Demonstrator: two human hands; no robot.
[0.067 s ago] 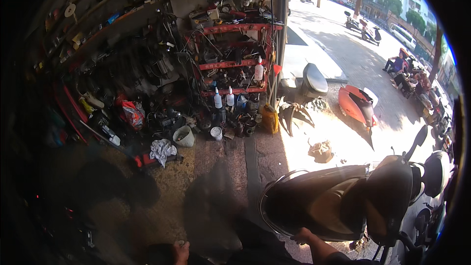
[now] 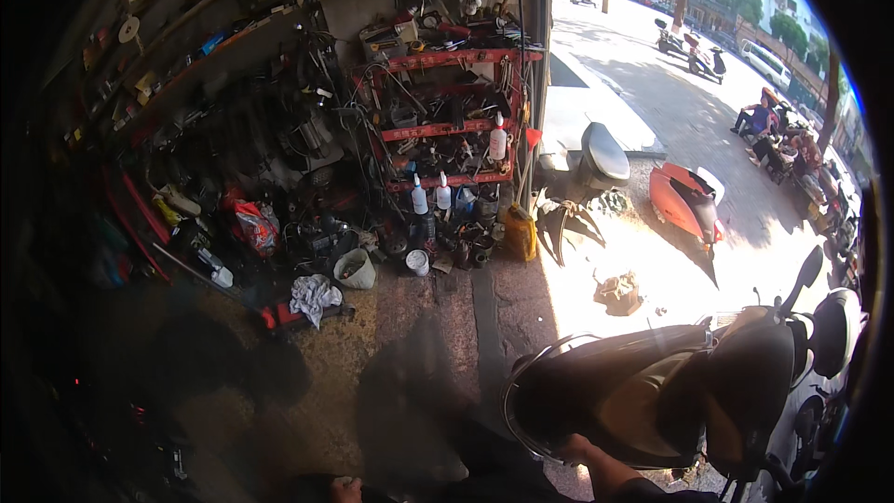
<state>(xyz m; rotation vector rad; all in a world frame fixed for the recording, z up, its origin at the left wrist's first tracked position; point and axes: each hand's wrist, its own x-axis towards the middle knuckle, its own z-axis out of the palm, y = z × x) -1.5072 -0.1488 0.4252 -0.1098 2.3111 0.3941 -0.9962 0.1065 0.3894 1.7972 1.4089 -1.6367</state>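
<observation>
A dark scooter point(image 2: 605, 396) stands at my lower right, its seat side toward me and a curved metal grab rail point(image 2: 510, 389) around its rear. My right hand point(image 2: 581, 452) is at the near end of that rail, fingers curled around it below the seat edge. At the bottom edge, left of centre, my left hand point(image 2: 346, 489) is only partly in view. Its fingers look closed; whatever they hold, if anything, is hidden. Dark clothing and shade cover much of the area between my hands.
A red tool rack point(image 2: 447, 130) crowded with tools and bottles stands ahead. Near it are a pale bucket point(image 2: 354, 268), a white tub point(image 2: 417, 263), a yellow jug point(image 2: 520, 233) and a rag point(image 2: 315, 298). An orange scooter panel point(image 2: 687, 200) and a detached seat point(image 2: 605, 154) lie outside in sunlight.
The whole view has shifted slightly, so the scene sits a little further right and lower. My left hand shows less above the bottom edge; my right hand stays at the rail.
</observation>
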